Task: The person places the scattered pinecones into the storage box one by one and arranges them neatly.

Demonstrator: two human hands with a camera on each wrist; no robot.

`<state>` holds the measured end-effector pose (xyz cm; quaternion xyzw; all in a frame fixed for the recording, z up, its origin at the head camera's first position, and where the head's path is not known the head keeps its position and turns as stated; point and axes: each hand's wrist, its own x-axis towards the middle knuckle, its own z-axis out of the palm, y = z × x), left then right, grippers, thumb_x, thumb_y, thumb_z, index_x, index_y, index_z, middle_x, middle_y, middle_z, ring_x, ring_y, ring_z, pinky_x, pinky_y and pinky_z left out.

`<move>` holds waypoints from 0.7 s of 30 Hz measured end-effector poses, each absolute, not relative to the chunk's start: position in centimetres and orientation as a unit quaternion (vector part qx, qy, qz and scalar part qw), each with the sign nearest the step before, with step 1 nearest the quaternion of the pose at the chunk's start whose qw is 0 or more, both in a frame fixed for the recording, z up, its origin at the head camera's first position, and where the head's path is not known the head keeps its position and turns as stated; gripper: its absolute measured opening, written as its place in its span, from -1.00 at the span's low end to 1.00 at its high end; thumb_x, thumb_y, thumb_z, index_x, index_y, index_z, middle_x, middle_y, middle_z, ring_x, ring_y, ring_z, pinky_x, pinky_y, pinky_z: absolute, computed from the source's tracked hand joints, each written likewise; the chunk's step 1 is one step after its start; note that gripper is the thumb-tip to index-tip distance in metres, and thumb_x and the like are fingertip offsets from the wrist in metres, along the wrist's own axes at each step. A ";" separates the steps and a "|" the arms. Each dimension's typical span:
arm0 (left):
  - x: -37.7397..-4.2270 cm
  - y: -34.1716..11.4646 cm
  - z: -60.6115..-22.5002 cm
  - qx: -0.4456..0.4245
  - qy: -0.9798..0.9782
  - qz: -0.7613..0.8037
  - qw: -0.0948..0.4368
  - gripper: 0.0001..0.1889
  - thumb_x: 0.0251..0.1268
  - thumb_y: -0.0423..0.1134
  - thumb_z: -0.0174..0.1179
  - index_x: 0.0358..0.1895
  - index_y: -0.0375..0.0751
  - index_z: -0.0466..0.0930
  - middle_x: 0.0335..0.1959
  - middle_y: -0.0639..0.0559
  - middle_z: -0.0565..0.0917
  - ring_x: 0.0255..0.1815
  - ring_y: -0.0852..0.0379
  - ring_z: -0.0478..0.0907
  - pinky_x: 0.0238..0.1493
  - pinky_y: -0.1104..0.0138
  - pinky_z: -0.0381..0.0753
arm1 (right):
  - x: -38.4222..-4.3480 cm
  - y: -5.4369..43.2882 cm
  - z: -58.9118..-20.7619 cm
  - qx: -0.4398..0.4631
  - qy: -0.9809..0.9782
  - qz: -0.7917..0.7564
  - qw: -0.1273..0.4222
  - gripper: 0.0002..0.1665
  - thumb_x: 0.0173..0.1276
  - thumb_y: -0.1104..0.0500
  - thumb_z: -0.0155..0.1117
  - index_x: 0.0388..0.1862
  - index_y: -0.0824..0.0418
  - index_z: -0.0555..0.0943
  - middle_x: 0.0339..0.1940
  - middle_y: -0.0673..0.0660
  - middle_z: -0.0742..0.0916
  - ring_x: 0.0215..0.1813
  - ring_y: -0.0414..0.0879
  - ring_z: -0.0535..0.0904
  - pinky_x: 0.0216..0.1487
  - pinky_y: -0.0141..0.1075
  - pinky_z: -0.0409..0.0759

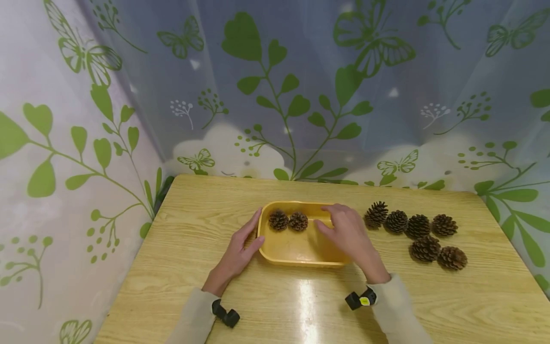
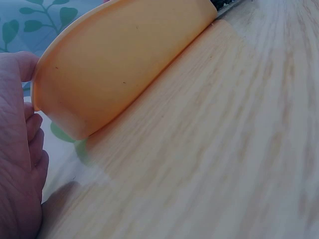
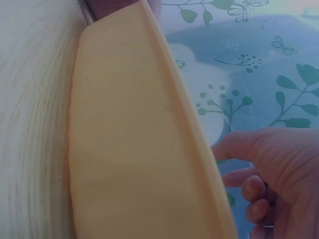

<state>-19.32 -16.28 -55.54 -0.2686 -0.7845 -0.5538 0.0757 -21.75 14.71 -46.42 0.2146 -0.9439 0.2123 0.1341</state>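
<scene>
A yellow plastic tray (image 1: 283,251) with rounded corners rests on the wooden table, and its outer wall shows in both wrist views. Side by side at its back left lie two pine cones, one (image 1: 278,220) left of the other (image 1: 298,221). My left hand (image 1: 237,248) grips the tray's left end, thumb at the rim and fingers along the outside. Over the right part of the tray is my right hand (image 1: 350,231), thumb and index finger apart with nothing visible between them. In the right wrist view, that hand's (image 3: 284,174) other fingers bend loosely behind the tray rim.
Several more pine cones (image 1: 418,226) lie in a loose group on the table (image 1: 485,296), right of the tray. A curtain (image 1: 309,143) printed with green leaves and butterflies hangs behind the table and along its left side.
</scene>
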 end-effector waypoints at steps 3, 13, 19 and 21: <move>-19.3 -16.2 -55.4 -0.267 -0.786 -0.553 0.073 -0.29 0.61 -0.34 0.10 0.70 -0.20 0.03 0.70 -0.11 0.11 0.70 -0.08 0.05 0.66 0.34 0.00 | -21.6 15.1 -46.1 0.211 -0.944 0.207 0.145 -0.55 0.34 0.05 0.52 0.07 0.34 0.77 -0.64 -0.02 0.48 -0.61 -0.19 0.25 -0.61 -0.37 0.19; -19.4 -16.4 -55.4 -0.263 -0.785 -0.557 0.071 -0.28 0.60 -0.35 0.12 0.70 -0.18 0.04 0.69 -0.13 0.12 0.70 -0.08 0.06 0.66 0.34 0.00 | -21.5 16.6 -45.2 0.189 -0.942 0.223 0.166 -0.55 0.36 0.09 0.51 0.10 0.35 0.75 -0.59 0.07 0.59 -0.60 -0.17 0.32 -0.64 -0.35 0.23; -19.5 -16.4 -55.7 -0.263 -0.787 -0.554 0.071 -0.28 0.61 -0.33 0.11 0.70 -0.15 0.04 0.69 -0.16 0.12 0.70 -0.06 0.05 0.66 0.36 0.00 | -21.6 18.0 -44.6 0.161 -0.942 0.234 0.177 -0.52 0.37 0.07 0.49 0.13 0.36 0.73 -0.57 0.10 0.61 -0.60 -0.13 0.37 -0.64 -0.30 0.27; -19.5 -16.3 -55.8 -0.265 -0.787 -0.553 0.071 -0.29 0.61 -0.33 0.11 0.70 -0.16 0.03 0.69 -0.20 0.12 0.70 -0.06 0.05 0.66 0.35 0.00 | -21.7 18.7 -44.5 0.148 -0.944 0.236 0.178 -0.52 0.38 0.08 0.49 0.14 0.36 0.72 -0.57 0.11 0.60 -0.60 -0.12 0.37 -0.65 -0.29 0.27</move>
